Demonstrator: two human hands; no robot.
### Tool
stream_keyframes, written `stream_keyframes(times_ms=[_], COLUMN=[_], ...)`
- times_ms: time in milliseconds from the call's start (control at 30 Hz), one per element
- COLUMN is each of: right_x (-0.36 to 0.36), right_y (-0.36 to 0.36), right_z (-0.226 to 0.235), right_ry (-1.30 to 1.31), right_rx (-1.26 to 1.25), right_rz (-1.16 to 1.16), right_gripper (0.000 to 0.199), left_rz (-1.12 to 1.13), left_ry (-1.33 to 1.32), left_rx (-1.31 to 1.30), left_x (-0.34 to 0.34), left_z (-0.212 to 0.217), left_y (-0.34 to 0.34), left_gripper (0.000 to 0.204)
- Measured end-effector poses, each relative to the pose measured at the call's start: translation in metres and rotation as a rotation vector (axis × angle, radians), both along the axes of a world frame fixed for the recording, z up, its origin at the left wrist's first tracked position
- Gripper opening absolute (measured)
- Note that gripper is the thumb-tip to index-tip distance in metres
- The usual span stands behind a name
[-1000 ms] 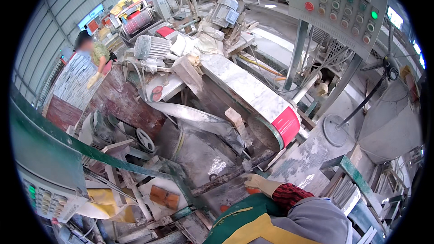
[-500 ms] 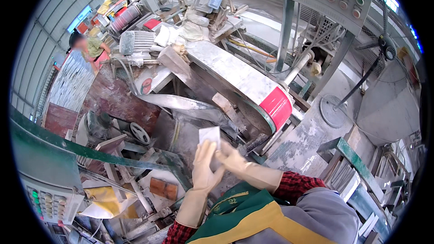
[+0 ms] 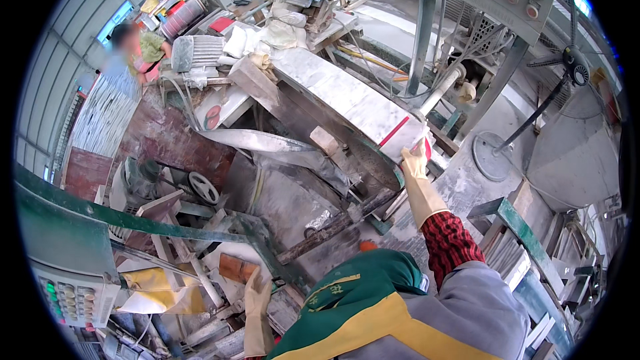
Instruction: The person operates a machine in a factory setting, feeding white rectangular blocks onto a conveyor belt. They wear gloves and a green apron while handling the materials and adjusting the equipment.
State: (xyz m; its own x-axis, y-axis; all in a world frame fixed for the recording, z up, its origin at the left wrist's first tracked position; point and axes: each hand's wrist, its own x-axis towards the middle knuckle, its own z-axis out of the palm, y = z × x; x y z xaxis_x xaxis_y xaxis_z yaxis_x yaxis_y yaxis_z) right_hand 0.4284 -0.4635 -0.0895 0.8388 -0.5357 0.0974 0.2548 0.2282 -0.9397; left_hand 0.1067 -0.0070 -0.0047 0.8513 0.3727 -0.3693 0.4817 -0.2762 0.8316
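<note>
The right hand (image 3: 415, 162), gloved, has moved from chest level up to the belt machine's red-striped end (image 3: 407, 135), fingers grasping a small white piece (image 3: 419, 140) there; the left hand (image 3: 257, 293) has dropped low, fingers released, holding nothing.

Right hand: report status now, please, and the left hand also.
Right hand gloved, holding white piece at belt guard end. Left hand low, empty. Nothing blocking.

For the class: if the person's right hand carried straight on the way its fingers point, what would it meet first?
Probably the red-and-white end of the long dusty machine guard; the right hand seems already at it, though depth is unclear.
</note>
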Motion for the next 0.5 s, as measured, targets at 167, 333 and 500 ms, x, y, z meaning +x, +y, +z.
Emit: stream_keyframes(times_ms=[167, 333, 500], right_x=[0.008, 0.000, 0.020], right_y=[-0.011, 0.004, -0.030], right_z=[0.001, 0.034, -0.026], right_ry=[0.328, 0.510, 0.704], right_rx=[-0.098, -0.207, -0.455], right_rz=[0.027, 0.121, 0.207], right_gripper=[0.070, 0.074, 0.077], left_rz=[0.146, 0.255, 0.158], left_ry=[0.099, 0.087, 0.031], left_rx=[0.053, 0.032, -0.070], left_x=[-0.045, -0.072, -0.058], left_z=[0.008, -0.013, -0.028], left_y=[0.025, 0.034, 0.035], left_gripper=[0.055, 0.051, 0.052])
